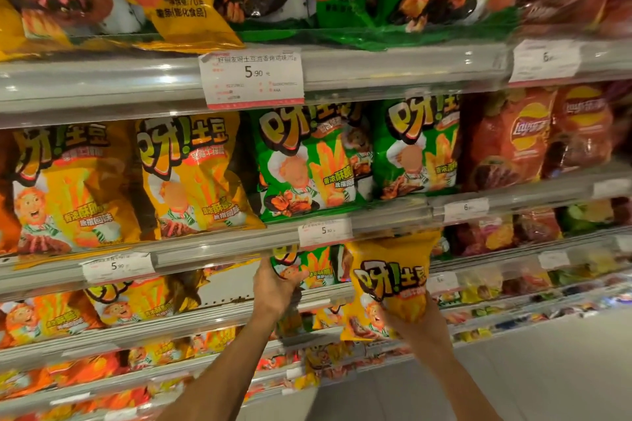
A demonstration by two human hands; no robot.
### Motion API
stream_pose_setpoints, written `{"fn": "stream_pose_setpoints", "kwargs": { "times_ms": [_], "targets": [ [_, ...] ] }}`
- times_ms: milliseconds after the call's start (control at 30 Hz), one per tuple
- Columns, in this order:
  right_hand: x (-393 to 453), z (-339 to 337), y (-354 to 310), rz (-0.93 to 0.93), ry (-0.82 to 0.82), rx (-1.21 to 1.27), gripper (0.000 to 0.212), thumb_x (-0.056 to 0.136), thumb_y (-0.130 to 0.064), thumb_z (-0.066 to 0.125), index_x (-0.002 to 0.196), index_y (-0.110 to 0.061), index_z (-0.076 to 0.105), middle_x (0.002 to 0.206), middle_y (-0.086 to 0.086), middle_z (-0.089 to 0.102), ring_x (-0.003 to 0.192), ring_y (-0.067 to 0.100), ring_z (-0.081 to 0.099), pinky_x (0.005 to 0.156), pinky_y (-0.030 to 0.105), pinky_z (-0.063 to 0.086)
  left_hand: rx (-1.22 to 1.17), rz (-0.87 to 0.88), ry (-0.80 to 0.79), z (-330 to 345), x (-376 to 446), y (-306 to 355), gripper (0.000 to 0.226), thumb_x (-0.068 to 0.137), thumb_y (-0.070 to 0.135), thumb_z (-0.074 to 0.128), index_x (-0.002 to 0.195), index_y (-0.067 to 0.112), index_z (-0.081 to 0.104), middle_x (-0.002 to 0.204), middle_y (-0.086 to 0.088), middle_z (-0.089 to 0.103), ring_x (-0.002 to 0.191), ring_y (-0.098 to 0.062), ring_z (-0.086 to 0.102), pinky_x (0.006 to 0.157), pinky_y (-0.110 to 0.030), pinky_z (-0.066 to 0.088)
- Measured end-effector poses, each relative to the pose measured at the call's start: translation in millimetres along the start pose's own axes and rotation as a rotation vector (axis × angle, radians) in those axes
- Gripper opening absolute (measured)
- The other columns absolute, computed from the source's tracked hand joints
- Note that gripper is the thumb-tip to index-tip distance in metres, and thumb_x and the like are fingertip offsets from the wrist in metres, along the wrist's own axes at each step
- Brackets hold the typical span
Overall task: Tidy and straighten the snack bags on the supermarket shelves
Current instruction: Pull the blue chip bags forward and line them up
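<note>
My right hand (pixel 415 319) grips a yellow snack bag (pixel 388 278) by its lower part and holds it upright in front of the third shelf. My left hand (pixel 275 287) holds a green snack bag (pixel 316 268) that stands on that same shelf, just left of the yellow one. Its fingers curl round the bag's left edge. The yellow bag overlaps the green bag's right side and hides what stands behind it.
Above, the second shelf (pixel 219 246) carries yellow bags (pixel 195 174) at left, green bags (pixel 307 161) in the middle and red chip bags (pixel 509 140) at right. Price tags (pixel 253 79) hang on the shelf rails. Lower shelves hold more orange and yellow bags. Pale floor (pixel 547 369) lies at lower right.
</note>
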State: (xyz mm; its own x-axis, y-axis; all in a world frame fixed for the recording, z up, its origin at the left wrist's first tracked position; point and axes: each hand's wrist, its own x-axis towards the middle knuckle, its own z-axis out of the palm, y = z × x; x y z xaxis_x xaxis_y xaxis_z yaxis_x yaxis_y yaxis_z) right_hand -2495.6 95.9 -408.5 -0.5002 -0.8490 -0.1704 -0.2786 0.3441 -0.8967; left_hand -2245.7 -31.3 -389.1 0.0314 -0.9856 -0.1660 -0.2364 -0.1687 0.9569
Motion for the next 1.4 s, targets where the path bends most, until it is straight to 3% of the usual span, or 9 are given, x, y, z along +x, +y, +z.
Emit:
{"fn": "stream_pose_setpoints", "kwargs": {
  "times_ms": [200, 300, 433, 567, 733, 933, 1167, 1267, 1400],
  "targets": [
    [-8.4, 4.0, 0.2, -0.012, -0.003, -0.039, 0.072, 0.042, -0.065, 0.091, 0.1, -0.046, 0.052, 0.085, -0.029, 0.066, 0.071, -0.014, 0.063, 0.049, 0.006, 0.044, 0.097, -0.052, 0.016, 11.0, 10.1, -4.6, 0.048, 0.081, 0.008, 0.082, 0.113, 0.003, 0.047, 0.068, 0.003, 0.057, 0.039, 0.01, 0.052, 0.037, -0.008, 0.038],
    [-16.8, 16.4, -2.0, 0.013, -0.057, -0.072, 0.075, 0.052, -0.051, 0.096, 0.112, -0.042, 0.052, 0.095, -0.024, 0.067, 0.074, -0.007, 0.064, 0.055, 0.008, 0.045, 0.205, -0.059, -0.013, 11.8, 12.2, -3.9, 0.06, 0.079, 0.023, 0.084, 0.118, 0.004, 0.043, 0.092, -0.008, 0.064, 0.077, -0.008, 0.066, 0.066, -0.028, 0.055],
    [-31.0, 36.2, -10.8, 0.017, -0.192, -0.033, 0.097, 0.041, -0.066, 0.092, 0.124, -0.04, 0.052, 0.108, -0.021, 0.072, 0.096, 0.003, 0.068, 0.081, 0.027, 0.056, 0.202, -0.061, -0.171, -6.9, 7.2, -5.4, 0.06, 0.079, 0.018, 0.084, 0.121, 0.007, 0.042, 0.11, -0.015, 0.063, 0.105, -0.036, 0.062, 0.09, -0.043, 0.052],
    [-45.8, 65.8, -29.4, -0.054, -0.363, -0.035, 0.097, 0.04, -0.072, 0.091, 0.123, -0.036, 0.058, 0.113, -0.019, 0.071, 0.104, 0.005, 0.067, 0.095, 0.033, 0.054, 0.411, 0.15, -0.067, -57.1, -21.2, -26.3, 0.037, 0.094, 0.03, 0.066, 0.125, 0.013, 0.055, 0.112, -0.004, 0.059, 0.11, -0.026, 0.056, 0.094, -0.035, 0.045],
    [-61.5, 122.6, -54.2, -0.042, -0.558, 0.099, 0.089, 0.051, -0.047, 0.101, 0.129, -0.026, 0.062, 0.121, -0.007, 0.074, 0.114, 0.017, 0.07, 0.103, 0.048, 0.053, 0.57, 0.317, 0.125, -127.2, -58.2, -60.8, 0.026, 0.104, 0.029, 0.045, 0.113, 0.015, 0.066, 0.111, 0.0, 0.061, 0.108, -0.021, 0.056, 0.094, -0.038, 0.047],
    [-57.5, 186.9, -87.8, -0.042, -0.551, 0.162, 0.108, 0.031, -0.067, 0.096, 0.124, -0.027, 0.061, 0.113, -0.01, 0.076, 0.111, 0.011, 0.069, 0.105, 0.048, 0.05, 0.849, 0.271, 0.208, -192.5, -65.6, -89.2, 0.038, 0.098, 0.018, 0.053, 0.135, 0.011, 0.057, 0.128, -0.007, 0.055, 0.115, -0.025, 0.053, 0.099, -0.039, 0.045],
    [-41.3, 236.0, -133.0, -0.09, -0.392, 0.16, 0.094, 0.065, -0.042, 0.094, 0.144, -0.016, 0.049, 0.137, 0.0, 0.063, 0.128, 0.021, 0.059, 0.11, 0.046, 0.046, 1.172, 0.139, 0.036, -222.7, -63.8, -102.1, 0.072, 0.095, 0.034, 0.048, 0.157, 0.024, 0.013, 0.151, -0.003, 0.025, 0.143, -0.025, 0.022, 0.123, -0.044, 0.016],
    [-34.3, 254.6, -140.3, -0.109, -0.375, 0.187, 0.08, 0.07, -0.051, 0.088, 0.138, -0.028, 0.053, 0.131, -0.012, 0.062, 0.124, 0.013, 0.057, 0.112, 0.037, 0.043, 1.192, 0.141, 0.011, -227.1, -63.6, -104.7, 0.07, 0.098, 0.04, 0.04, 0.158, 0.024, 0.007, 0.156, 0.001, 0.018, 0.147, -0.024, 0.016, 0.124, -0.044, 0.013],
    [-26.8, 269.9, -134.1, -0.105, -0.309, 0.11, 0.093, 0.068, -0.056, 0.088, 0.145, -0.029, 0.044, 0.123, -0.016, 0.053, 0.121, 0.01, 0.05, 0.1, 0.024, 0.035, 1.2, 0.126, -0.04, -225.4, -64.7, -100.3, 0.068, 0.101, 0.043, 0.034, 0.158, 0.022, 0.004, 0.16, 0.002, 0.012, 0.15, -0.024, 0.01, 0.124, -0.044, 0.01]
  ]
}}
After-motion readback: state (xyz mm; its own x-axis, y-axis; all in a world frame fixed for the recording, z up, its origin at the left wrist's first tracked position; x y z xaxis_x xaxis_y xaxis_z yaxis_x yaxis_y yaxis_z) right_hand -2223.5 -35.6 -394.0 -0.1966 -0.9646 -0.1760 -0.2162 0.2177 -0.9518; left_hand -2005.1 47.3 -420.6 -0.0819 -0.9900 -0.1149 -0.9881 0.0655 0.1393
